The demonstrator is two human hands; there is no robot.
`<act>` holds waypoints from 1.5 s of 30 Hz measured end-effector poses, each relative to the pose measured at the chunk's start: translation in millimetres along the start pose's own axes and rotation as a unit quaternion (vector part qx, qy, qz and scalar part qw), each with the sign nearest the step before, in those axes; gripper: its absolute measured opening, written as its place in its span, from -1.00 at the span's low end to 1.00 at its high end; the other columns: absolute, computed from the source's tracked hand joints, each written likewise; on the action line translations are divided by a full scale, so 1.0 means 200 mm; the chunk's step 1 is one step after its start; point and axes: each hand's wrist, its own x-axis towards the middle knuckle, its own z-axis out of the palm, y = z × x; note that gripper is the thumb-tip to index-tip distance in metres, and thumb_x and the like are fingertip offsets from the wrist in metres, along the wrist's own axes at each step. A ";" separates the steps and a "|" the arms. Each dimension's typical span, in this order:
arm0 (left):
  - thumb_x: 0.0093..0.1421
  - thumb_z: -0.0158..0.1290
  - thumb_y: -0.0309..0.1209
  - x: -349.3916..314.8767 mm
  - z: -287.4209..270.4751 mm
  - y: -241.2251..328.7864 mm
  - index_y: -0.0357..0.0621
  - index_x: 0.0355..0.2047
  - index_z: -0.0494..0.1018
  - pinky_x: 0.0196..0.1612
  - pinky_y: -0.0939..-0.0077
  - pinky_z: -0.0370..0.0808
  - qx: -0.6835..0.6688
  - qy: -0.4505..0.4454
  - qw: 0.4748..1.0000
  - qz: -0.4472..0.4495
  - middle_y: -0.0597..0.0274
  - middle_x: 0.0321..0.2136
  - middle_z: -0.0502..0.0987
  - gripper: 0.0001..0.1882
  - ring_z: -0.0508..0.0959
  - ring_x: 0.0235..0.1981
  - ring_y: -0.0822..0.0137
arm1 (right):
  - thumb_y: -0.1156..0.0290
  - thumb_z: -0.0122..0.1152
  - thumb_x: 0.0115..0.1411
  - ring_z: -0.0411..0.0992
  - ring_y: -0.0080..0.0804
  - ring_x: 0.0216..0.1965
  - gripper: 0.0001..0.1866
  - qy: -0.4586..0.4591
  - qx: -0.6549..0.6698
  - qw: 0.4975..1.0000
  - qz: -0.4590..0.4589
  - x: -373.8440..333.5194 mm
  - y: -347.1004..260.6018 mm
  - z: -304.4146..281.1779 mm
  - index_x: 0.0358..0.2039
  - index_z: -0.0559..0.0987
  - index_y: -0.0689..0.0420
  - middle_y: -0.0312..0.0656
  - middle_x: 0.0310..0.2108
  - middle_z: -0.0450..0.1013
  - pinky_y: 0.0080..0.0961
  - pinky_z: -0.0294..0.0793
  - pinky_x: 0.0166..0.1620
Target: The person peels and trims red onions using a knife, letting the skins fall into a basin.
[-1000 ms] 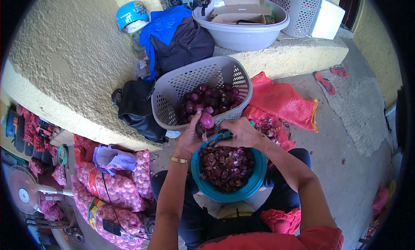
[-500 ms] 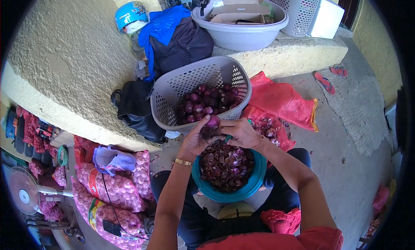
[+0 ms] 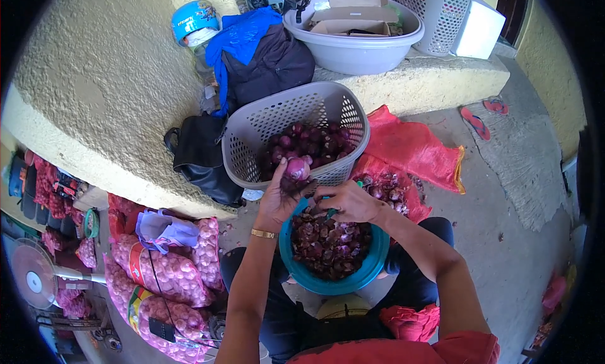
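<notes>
My left hand is closed on a purple-red onion, lifted in front of the grey basket's near rim. My right hand is closed round a small green-handled knife, its blade mostly hidden by the fingers. Below both hands, between my legs, sits a teal basin full of loose onion skins. Beyond them stands the grey perforated basket, holding many purple onions.
A red mesh sack lies right of the basket, with onions spilling from its mouth. Net bags of onions lean at the left beside a fan. A black bag rests by the wall. Slippers lie far right.
My left hand has raised the onion slightly up and left, turning it. My right hand with the knife has drawn apart from it, a little lower.
</notes>
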 end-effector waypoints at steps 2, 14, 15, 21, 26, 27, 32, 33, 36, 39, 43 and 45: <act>0.22 0.11 -0.12 0.00 -0.01 -0.01 -0.11 -0.07 0.43 -0.08 0.22 0.57 0.015 0.024 1.000 0.001 0.15 -0.24 0.53 -0.60 0.54 -0.23 0.27 | 0.45 0.32 -0.24 0.48 -0.06 -0.29 -0.58 -0.045 -0.014 0.998 0.028 0.00 0.03 0.04 -0.26 0.48 0.16 -0.15 -0.30 0.46 -0.20 0.48 -0.32; 0.21 0.08 -0.01 -0.02 0.03 0.01 -0.02 -0.11 0.45 -0.33 0.40 0.59 0.189 0.040 0.981 -0.034 0.33 -0.29 0.54 -0.59 0.55 -0.33 0.46 | 0.28 0.31 0.08 0.45 0.07 -0.53 -0.67 0.123 0.025 0.986 0.109 0.01 0.02 0.00 -0.26 0.43 0.18 0.02 -0.63 0.39 -0.19 0.40 -0.47; 0.21 0.08 -0.02 -0.03 0.03 0.01 -0.03 -0.11 0.45 -0.35 0.42 0.59 0.213 0.035 0.975 -0.044 0.34 -0.31 0.54 -0.59 0.55 -0.35 0.47 | 0.25 0.24 0.14 0.46 0.12 -0.43 -0.71 0.140 0.048 0.981 0.129 0.02 0.01 -0.01 -0.32 0.45 0.22 0.08 -0.53 0.44 -0.15 0.43 -0.39; 0.18 0.12 -0.02 -0.03 0.06 -0.01 -0.03 -0.19 0.47 -0.42 0.45 0.57 0.279 0.044 0.958 -0.050 0.40 -0.38 0.53 -0.62 0.53 -0.43 0.52 | 0.23 0.31 0.08 0.48 0.05 -0.46 -0.70 0.158 -0.032 0.982 0.103 0.01 0.04 -0.05 -0.36 0.48 0.19 0.01 -0.57 0.44 -0.19 0.44 -0.43; 0.18 0.13 -0.08 -0.02 0.05 -0.03 -0.07 -0.21 0.47 -0.46 0.50 0.57 0.299 0.062 0.952 -0.028 0.37 -0.36 0.54 -0.65 0.55 -0.42 0.51 | 0.14 0.34 0.03 0.48 0.04 -0.46 -0.64 0.144 -0.076 0.981 0.106 0.02 0.01 -0.08 -0.38 0.49 0.18 0.00 -0.56 0.45 -0.21 0.43 -0.46; 0.20 0.13 -0.13 -0.01 0.05 -0.03 -0.12 -0.20 0.46 -0.46 0.51 0.59 0.301 0.063 0.951 -0.024 0.33 -0.35 0.55 -0.67 0.57 -0.41 0.48 | 0.10 0.35 0.02 0.47 0.04 -0.47 -0.61 0.129 -0.085 0.981 0.119 0.02 0.01 -0.09 -0.39 0.49 0.17 -0.01 -0.56 0.45 -0.21 0.43 -0.47; 0.20 0.12 -0.13 -0.02 0.05 -0.02 -0.14 -0.22 0.49 -0.51 0.54 0.56 0.314 0.058 0.946 -0.050 0.33 -0.34 0.56 -0.67 0.57 -0.44 0.50 | 0.08 0.36 -0.01 0.47 0.01 -0.45 -0.59 0.142 -0.093 0.981 0.089 0.01 0.04 -0.08 -0.43 0.48 0.17 -0.04 -0.55 0.44 -0.23 0.41 -0.46; 0.20 0.12 -0.12 -0.02 0.06 -0.02 -0.14 -0.21 0.49 -0.54 0.55 0.54 0.326 0.057 0.942 -0.060 0.33 -0.35 0.56 -0.66 0.56 -0.45 0.51 | 0.08 0.36 -0.01 0.46 0.00 -0.44 -0.60 0.139 -0.087 0.983 0.083 0.00 0.05 -0.07 -0.44 0.48 0.17 -0.06 -0.55 0.43 -0.23 0.41 -0.46; 0.21 0.11 -0.12 0.00 0.03 -0.05 -0.16 -0.18 0.50 -0.61 0.61 0.48 0.316 0.027 0.948 -0.023 0.34 -0.37 0.56 -0.64 0.53 -0.50 0.55 | 0.09 0.35 -0.01 0.45 0.00 -0.43 -0.60 0.116 -0.102 0.986 0.068 0.02 0.03 -0.08 -0.47 0.47 0.17 -0.08 -0.55 0.41 -0.23 0.39 -0.46; 0.23 0.09 -0.12 -0.02 0.04 -0.04 -0.17 -0.14 0.50 -0.57 0.56 0.50 0.335 0.002 0.941 -0.034 0.33 -0.35 0.55 -0.62 0.52 -0.47 0.55 | 0.10 0.34 0.01 0.45 0.00 -0.44 -0.61 0.129 -0.094 0.986 0.044 0.01 0.05 -0.07 -0.49 0.45 0.17 -0.09 -0.55 0.41 -0.22 0.37 -0.46; 0.23 0.10 -0.16 -0.02 0.04 -0.03 -0.20 -0.12 0.49 -0.47 0.56 0.51 0.366 0.013 0.929 -0.059 0.33 -0.33 0.55 -0.63 0.51 -0.43 0.55 | 0.10 0.33 0.02 0.45 -0.01 -0.45 -0.61 0.111 -0.101 0.987 0.054 0.01 0.04 -0.07 -0.52 0.45 0.18 -0.08 -0.56 0.41 -0.22 0.37 -0.45; 0.18 0.17 -0.16 0.00 0.01 -0.05 -0.26 -0.17 0.55 -0.19 0.63 0.40 0.342 0.008 0.940 -0.006 0.32 -0.28 0.57 -0.60 0.49 -0.26 0.55 | 0.10 0.31 0.04 0.45 -0.01 -0.46 -0.61 0.111 -0.086 0.989 0.046 0.03 0.04 -0.07 -0.56 0.45 0.18 -0.07 -0.58 0.40 -0.21 0.38 -0.45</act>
